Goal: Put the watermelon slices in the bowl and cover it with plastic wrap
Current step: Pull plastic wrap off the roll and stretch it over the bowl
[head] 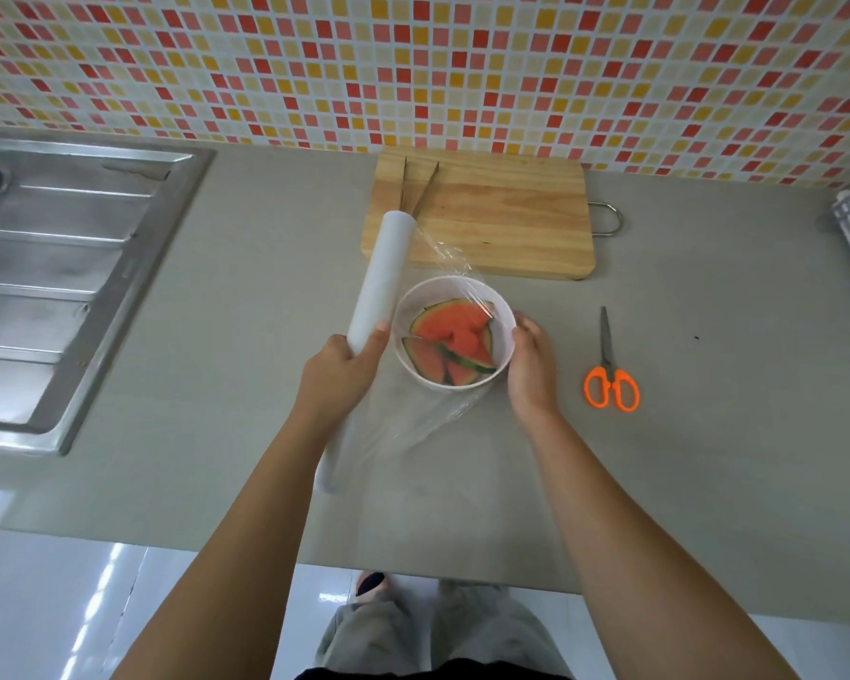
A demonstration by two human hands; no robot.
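At the bowl's 9 o'clock, your left hand is clenched round the roll of wrap, which tilts toward 11. The white bowl sits mid-counter with the watermelon slices inside, and the film is drawn loosely over it, bunching at 6 o'clock. Your right hand curls round the bowl's 3 o'clock side, pinning film to the wall. The scissors lie further out at 3, untouched. The risk, as I judge it: tug the roll harder and the bowl may slide or tip. The film could also slip your right fingers and cling to itself.
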